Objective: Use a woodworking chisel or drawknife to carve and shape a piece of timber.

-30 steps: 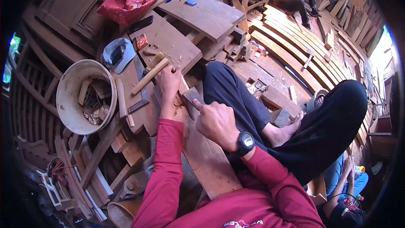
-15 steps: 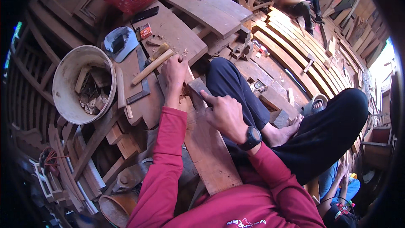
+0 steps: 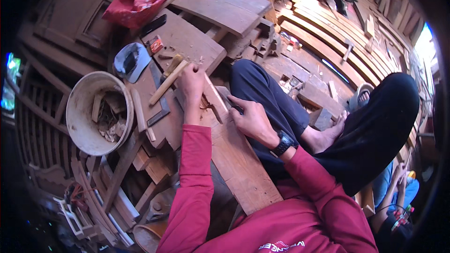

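A brown wooden plank [image 3: 241,171] slopes away from my lap, with a splintered notch and loose shavings near its far end. My left hand [image 3: 191,84] is a closed fist by that end, at the top of a pale round wooden handle [image 3: 166,84]; the fingers hide part of the grip. A short tan block [image 3: 174,63] lies behind the handle. My right hand [image 3: 253,119], wearing a black watch [image 3: 283,143] at the wrist, has its fingers curled and index finger forward on a dark flat piece [image 3: 225,94] at the plank's right edge.
To the left stand a white bucket [image 3: 77,119] of wood scraps and a try square [image 3: 158,115]. A cap [image 3: 140,63], a small red box [image 3: 154,43] and a red bag [image 3: 140,2] lie on the boards beyond. A hammer [image 3: 347,50] rests among curved timbers. Other people sit at far and lower right.
The dark flat piece has shifted right off the plank's top, baring the notch. My right hand has drawn back with its index finger. The whole view has tilted slightly.
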Demonstrator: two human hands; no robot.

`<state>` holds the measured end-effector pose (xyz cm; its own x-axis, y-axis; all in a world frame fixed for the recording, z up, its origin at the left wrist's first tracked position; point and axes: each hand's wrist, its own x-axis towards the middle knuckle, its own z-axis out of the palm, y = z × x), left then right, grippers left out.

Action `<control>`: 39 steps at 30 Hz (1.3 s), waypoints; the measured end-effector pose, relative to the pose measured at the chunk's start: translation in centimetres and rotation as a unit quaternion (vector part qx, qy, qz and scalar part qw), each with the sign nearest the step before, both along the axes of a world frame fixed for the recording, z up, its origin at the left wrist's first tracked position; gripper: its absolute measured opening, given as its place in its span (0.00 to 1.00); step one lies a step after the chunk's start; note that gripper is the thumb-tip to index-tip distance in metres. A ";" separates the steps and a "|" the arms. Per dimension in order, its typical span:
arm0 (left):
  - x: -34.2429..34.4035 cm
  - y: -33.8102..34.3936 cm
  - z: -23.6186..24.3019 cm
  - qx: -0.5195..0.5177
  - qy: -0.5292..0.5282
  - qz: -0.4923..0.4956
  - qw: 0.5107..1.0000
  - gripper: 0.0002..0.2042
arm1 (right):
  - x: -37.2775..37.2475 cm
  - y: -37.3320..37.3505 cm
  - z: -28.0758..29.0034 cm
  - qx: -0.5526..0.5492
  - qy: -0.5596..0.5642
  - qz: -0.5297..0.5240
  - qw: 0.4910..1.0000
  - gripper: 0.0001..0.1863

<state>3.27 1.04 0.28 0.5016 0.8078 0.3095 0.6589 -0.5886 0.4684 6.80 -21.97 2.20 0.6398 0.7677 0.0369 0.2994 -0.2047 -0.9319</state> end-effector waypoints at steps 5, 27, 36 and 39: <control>0.1 0.7 0.7 0.000 0.018 0.013 1.000 0.20 | 0.9 0.4 -0.4 -0.018 0.018 -0.015 1.000 0.30; 5.6 -0.2 2.0 0.039 0.003 -0.129 0.991 0.11 | 3.5 1.8 -1.0 -0.008 0.177 -0.053 0.983 0.29; 7.3 2.8 1.6 0.063 0.028 -0.150 0.986 0.14 | 6.1 4.5 -2.1 -0.023 0.109 -0.034 0.993 0.27; 7.5 3.2 1.7 0.057 0.023 -0.160 0.985 0.16 | 6.6 4.8 -2.3 0.007 0.095 -0.034 0.995 0.26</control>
<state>10.79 4.27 1.96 0.7404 0.5675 0.3603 0.4507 -0.8167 0.3603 13.44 -17.13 -0.12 0.6867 0.7225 -0.0800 0.1026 -0.2053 -0.9733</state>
